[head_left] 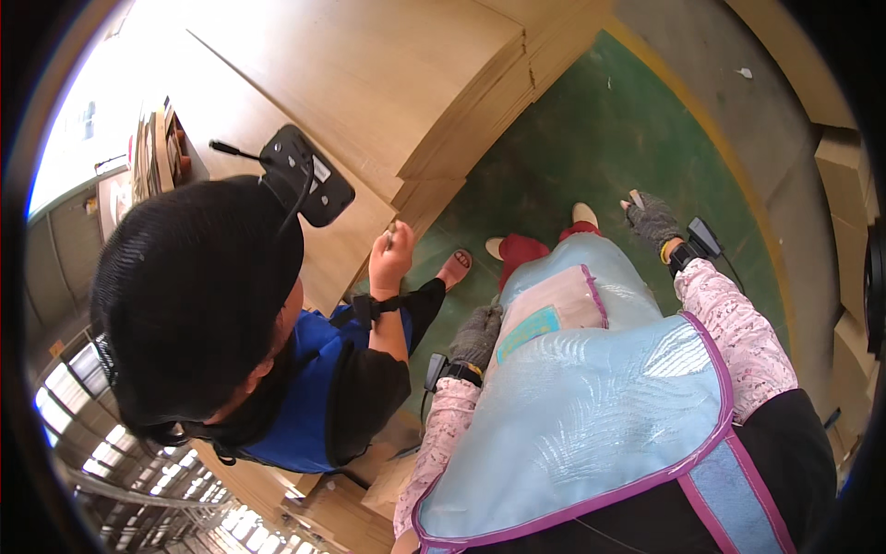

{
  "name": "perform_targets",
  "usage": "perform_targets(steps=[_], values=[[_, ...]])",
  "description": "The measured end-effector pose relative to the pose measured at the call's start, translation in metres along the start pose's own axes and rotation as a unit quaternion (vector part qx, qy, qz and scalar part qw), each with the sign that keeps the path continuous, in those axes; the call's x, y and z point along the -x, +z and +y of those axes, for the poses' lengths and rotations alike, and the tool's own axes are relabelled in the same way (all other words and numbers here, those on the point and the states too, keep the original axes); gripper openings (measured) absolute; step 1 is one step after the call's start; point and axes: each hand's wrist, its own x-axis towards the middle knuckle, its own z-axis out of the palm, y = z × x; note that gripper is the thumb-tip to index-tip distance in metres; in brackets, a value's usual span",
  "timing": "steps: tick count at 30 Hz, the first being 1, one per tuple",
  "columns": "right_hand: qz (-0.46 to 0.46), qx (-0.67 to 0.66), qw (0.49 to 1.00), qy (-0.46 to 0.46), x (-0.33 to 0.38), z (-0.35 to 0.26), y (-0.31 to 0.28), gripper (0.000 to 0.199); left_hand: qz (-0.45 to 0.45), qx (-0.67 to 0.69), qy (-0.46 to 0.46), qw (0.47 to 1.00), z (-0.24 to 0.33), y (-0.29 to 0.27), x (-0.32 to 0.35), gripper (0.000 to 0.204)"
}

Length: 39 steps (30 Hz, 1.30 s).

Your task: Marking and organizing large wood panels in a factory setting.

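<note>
My left hand (475, 338), in a grey knit glove, hangs beside the light blue apron (591, 397) I wear. Its fingers point forward and look loosely stretched, with no object visible in them. Out to the right, away from the apron, is my right hand (649, 223) in a matching glove with bare fingertips. Those fingertips are slightly bent and apart, and nothing shows between them. Both wrists carry a dark strapped device, and floral sleeves cover my forearms. Nearest my left hand is a co-worker's raised hand (391, 260), its fingers curled.
On the left stands a co-worker in a black cap (203, 295) and blue vest, with a black device on the head. Large stacked cardboard sheets (369, 83) fill the far left. Green floor (600, 129) ends at a yellow line; more cardboard (844, 175) stands at right.
</note>
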Motion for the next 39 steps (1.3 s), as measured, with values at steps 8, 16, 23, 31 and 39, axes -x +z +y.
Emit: perform_targets(steps=[8, 16, 23, 31, 39], values=[[0.055, 0.11, 0.984, 0.13, 0.011, 0.11, 0.011, 0.041, -0.011, 0.017, 0.025, 0.999, 0.002, -0.008, -0.011, 0.04], [0.095, 0.067, 0.983, 0.139, 0.025, 0.131, 0.04, 0.038, -0.009, -0.05, -0.002, 0.999, 0.015, -0.034, -0.005, 0.044], [0.058, -0.011, 0.998, 0.035, 0.007, 0.058, 0.039, 0.033, 0.003, -0.042, 0.024, 0.999, 0.012, -0.04, -0.007, 0.044], [0.05, -0.071, 0.996, 0.019, -0.02, 0.087, 0.049, 0.025, 0.031, -0.041, 0.036, 0.998, 0.013, -0.039, -0.005, 0.042], [0.105, 0.071, 0.99, 0.066, -0.012, 0.11, 0.028, 0.037, 0.067, -0.015, 0.08, 0.994, -0.011, -0.038, -0.006, 0.04]])
